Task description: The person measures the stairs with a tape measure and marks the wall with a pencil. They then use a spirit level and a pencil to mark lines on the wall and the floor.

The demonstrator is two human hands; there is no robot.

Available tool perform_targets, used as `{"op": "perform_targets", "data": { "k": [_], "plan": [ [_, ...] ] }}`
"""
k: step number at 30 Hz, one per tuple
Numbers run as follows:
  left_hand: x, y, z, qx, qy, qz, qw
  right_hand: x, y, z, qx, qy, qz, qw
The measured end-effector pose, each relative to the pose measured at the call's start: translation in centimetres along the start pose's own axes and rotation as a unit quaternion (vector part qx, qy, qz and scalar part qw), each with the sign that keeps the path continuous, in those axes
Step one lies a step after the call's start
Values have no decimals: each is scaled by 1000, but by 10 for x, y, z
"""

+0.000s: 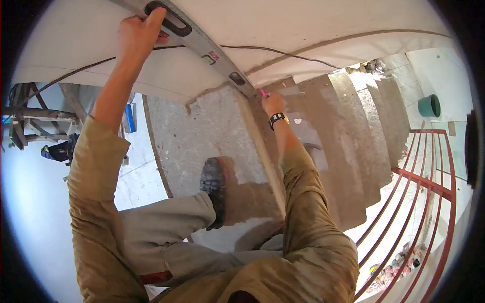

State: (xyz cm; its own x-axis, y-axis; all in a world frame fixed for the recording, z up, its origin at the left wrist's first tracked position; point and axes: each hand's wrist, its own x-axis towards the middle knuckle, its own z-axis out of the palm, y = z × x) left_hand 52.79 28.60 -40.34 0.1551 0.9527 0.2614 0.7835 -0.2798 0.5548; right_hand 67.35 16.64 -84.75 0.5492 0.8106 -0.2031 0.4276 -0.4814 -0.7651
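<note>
A long grey spirit level [222,66] lies slanted against the white wall, its lower end at the step's edge. My left hand [139,38] is closed round its upper end, with the thumb at the dark-rimmed handle slot. Near the level's lower end, my right hand [273,104] pinches a thin pink pencil [262,92], with its tip close to the wall and the step's corner. Only a short pink length shows; its exact kind is hard to make out. A watch [276,119] is on my right wrist.
Rough concrete stairs [348,151] descend to the right, beside a red metal railing [424,182]. My shoe [213,192] rests on the upper step. A dark cable [273,49] crosses the wall. A green bucket [429,106] stands far right; wooden trestles [45,118] stand left.
</note>
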Motion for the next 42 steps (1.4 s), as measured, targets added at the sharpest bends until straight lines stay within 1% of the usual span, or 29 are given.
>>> {"op": "perform_targets", "data": {
  "k": [2,3,6,8,9,10,11,14,15,16,18,20,22,24,25,28,31,32,33,34,35,37,38,39,40,42],
  "plan": [
    [1,0,-2,34,-3,12,999,10,12,22,-20,14,7,1000],
    [1,0,-4,51,-4,17,999,13,17,31,-33,1,7,999],
    [-7,9,0,16,13,5,1000,19,19,42,-55,-24,2,998],
    [-4,4,-3,67,9,22,998,21,24,48,-47,-27,-8,999],
    [-2,4,-3,91,6,32,995,23,25,52,-82,-35,-29,996],
    [-1,5,-2,79,2,24,997,31,33,66,-117,-39,-50,991],
    [-2,7,-2,66,-1,16,998,36,31,64,-152,-42,-71,985],
    [-8,11,-1,29,-1,12,1000,31,20,49,-122,-37,-52,990],
    [-8,12,0,16,1,13,1000,34,16,50,-78,-42,-37,995],
    [-7,13,0,23,4,10,1000,41,29,72,-34,-49,-21,998],
    [-5,12,0,34,7,0,999,37,26,65,34,-65,10,997],
    [-2,5,1,13,-3,2,1000,15,-7,26,81,-82,40,992],
    [-1,4,3,7,-5,0,1000,14,-7,27,199,-83,52,975],
    [-2,7,1,17,2,-4,1000,-4,-33,-9,321,-101,37,941],
    [-4,9,0,17,-3,-2,1000,-6,-41,-20,326,-121,34,937],
    [-9,15,-4,26,-10,11,1000,-33,-65,-86,401,-133,56,905],
    [-12,20,-6,39,-4,24,999,-15,-35,-111,306,-230,22,923],
    [-12,19,-6,42,-6,23,999,-16,-35,-139,129,-257,-62,956],
    [-11,18,-7,46,-7,22,999,-13,-36,-171,-53,-277,-143,949],
    [-9,16,-7,46,-10,16,999,-8,-29,-197,-182,-232,-201,934],
    [-7,14,-7,47,-14,8,999,-3,-21,-223,-308,-177,-249,901],
    [-6,12,-4,49,-15,3,999,3,-12,-284,-286,-69,-184,938],
    [-7,12,-4,53,-10,5,999,-6,-22,-317,-149,-80,-115,979],
    [-6,12,-5,58,-2,8,998,-17,-34,-352,-4,-73,-49,996],
    [-6,11,-5,57,10,14,998,-31,-34,-371,182,-73,-7,981],
    [-7,7,0,61,35,26,997,-27,-3,-380,137,-38,-71,987]
  ]
}}
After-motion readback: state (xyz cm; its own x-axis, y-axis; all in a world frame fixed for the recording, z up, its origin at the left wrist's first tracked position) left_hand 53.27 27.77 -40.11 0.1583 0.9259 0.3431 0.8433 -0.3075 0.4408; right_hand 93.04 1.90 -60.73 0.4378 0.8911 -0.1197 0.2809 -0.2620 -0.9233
